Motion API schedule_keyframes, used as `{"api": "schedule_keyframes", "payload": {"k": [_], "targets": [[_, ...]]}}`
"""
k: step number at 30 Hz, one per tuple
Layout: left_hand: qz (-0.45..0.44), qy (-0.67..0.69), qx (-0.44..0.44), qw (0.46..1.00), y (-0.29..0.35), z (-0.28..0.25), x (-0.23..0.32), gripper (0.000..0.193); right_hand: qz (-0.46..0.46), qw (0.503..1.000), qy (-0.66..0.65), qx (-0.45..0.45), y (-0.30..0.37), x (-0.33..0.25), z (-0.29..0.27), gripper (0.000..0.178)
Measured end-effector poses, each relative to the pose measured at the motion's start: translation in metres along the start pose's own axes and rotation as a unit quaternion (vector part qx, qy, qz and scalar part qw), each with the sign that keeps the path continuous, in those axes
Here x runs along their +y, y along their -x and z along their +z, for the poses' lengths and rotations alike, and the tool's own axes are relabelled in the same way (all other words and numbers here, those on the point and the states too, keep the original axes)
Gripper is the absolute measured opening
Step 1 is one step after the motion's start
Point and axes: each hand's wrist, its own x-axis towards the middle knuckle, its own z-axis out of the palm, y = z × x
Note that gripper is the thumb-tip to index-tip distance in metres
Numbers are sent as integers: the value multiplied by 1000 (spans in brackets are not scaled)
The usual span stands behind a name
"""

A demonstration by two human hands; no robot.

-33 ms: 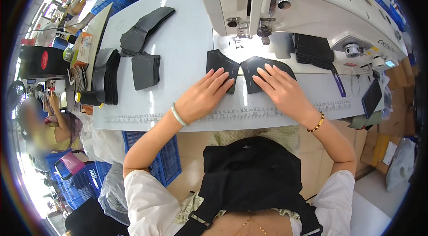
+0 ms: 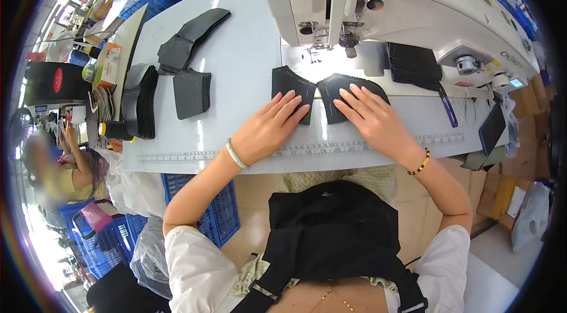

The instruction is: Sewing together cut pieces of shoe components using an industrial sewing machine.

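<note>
black cut panels (image 2: 289,80) flat under left hand (image 2: 260,133) and right hand (image 2: 379,124); fingers extended, pinching nothing. likely aligning; next move calls for even pressure.

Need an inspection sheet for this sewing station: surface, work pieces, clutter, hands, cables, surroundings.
Surface: pale table, ruler markings along near edge.
Work pieces: dark left piece and dark right piece, flat, side by side; contact between them unclear.
Clutter: three dark stacks at left, another dark stack at right, purple tool, phone.
Hands: left hand flat on left piece; right hand flat on right piece.
Cables: thin strand near purple tool; thread or wire unclear.
Surroundings: sewing machine beyond hands, blue crate below table, seated person far left.
</note>
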Motion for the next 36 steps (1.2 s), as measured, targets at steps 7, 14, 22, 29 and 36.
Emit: {"api": "schedule_keyframes", "payload": {"k": [7,14,22,29,36], "targets": [[4,-69,38,997,0,1,14,40,6,1000,-10,-18,6,-13,-7,40],[-33,31,84,995,-8,-4,7,24,48,990,-126,36,-2,-12,-20,27],[-341,420,234,808,-54,-16,5,15,177,957,-205,106,-15,5,-14,16],[-247,210,463,825,-72,-30,19,10,162,936,-232,209,-17,0,-18,11],[-242,210,451,833,-88,-35,26,13,221,882,-219,355,-43,-4,-28,19]]}}
